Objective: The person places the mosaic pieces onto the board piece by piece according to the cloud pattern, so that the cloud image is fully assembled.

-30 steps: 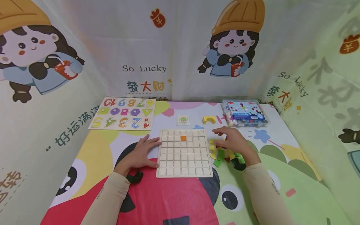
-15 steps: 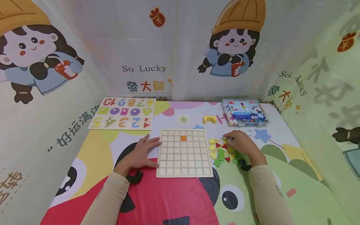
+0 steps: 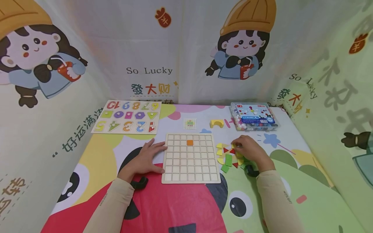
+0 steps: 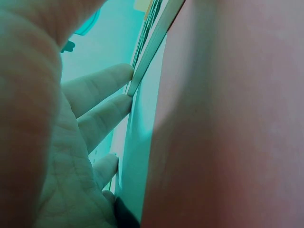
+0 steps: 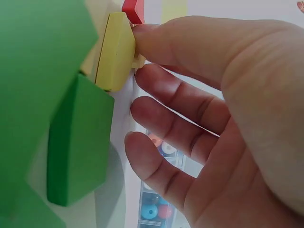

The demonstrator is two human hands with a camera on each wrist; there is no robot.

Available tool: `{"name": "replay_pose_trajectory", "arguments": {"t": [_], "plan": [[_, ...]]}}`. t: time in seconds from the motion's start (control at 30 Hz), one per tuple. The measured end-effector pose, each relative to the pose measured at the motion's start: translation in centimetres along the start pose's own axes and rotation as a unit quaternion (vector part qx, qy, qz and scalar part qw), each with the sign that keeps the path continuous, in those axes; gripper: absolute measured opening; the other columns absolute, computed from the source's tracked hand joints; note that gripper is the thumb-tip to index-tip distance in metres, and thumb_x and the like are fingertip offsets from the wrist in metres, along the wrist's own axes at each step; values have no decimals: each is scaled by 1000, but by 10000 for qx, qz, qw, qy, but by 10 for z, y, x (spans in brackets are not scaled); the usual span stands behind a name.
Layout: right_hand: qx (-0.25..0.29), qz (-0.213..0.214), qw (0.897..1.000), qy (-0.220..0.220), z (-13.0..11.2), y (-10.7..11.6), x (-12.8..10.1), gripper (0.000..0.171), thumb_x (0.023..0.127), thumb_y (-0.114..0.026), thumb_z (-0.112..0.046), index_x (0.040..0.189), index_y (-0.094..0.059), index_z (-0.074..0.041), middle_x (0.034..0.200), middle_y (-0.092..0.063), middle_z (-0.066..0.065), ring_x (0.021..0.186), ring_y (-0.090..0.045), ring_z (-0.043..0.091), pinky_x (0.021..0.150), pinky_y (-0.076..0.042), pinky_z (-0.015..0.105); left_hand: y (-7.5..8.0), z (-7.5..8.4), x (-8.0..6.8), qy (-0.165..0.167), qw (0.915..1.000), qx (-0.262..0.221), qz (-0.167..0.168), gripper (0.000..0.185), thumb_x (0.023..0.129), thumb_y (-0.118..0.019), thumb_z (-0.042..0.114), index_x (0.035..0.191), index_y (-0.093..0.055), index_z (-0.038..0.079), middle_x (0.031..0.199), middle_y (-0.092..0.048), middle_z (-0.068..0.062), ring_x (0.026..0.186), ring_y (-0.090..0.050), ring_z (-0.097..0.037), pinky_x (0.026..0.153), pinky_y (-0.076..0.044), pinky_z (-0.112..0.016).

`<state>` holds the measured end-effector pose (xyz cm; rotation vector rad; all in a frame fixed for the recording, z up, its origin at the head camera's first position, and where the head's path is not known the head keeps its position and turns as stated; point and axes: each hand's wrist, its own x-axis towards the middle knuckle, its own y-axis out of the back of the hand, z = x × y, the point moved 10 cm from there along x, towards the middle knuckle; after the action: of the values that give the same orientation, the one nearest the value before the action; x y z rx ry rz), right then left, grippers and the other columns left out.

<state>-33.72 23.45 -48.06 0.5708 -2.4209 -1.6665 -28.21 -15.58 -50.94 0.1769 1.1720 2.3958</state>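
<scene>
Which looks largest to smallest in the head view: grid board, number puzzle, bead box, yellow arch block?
1. Number puzzle, grid board: alike in apparent size, and the puzzle lies farther off, so unranked.
2. Bead box.
3. Yellow arch block.

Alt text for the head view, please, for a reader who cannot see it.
A person's left hand rests flat against a wooden grid board holding one orange tile, while the right hand touches loose yellow, green and red pieces beside it.

Right hand (image 5: 228, 128), fingers (image 5: 164, 40) against a yellow piece (image 5: 114, 52) beside green pieces (image 5: 78, 142).
</scene>
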Motion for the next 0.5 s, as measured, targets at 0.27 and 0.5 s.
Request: {"name": "replay_pose_trajectory", "arguments": {"t": [0.27,0.5], "plan": [[-250,-38,9997,-46,-1,-2,0,20,101,-71,-14,116,-76,-2,104,-71,11,101,-61,29,100,-55,55,0,1,-1,-60,10000,-12,22,96,73,-92,45,156,-53,18,171,-38,-6,163,-8,-44,122,-31,-74],[57,238,9997,-65,-3,7,-6,22,98,-72,-16,114,-75,-1,108,-74,13,104,-63,31,99,-56,56,-1,2,-2,-87,10000,-39,18,95,73,-92,44,155,-54,17,170,-38,-8,163,-9,-45,121,-32,-74]]}}
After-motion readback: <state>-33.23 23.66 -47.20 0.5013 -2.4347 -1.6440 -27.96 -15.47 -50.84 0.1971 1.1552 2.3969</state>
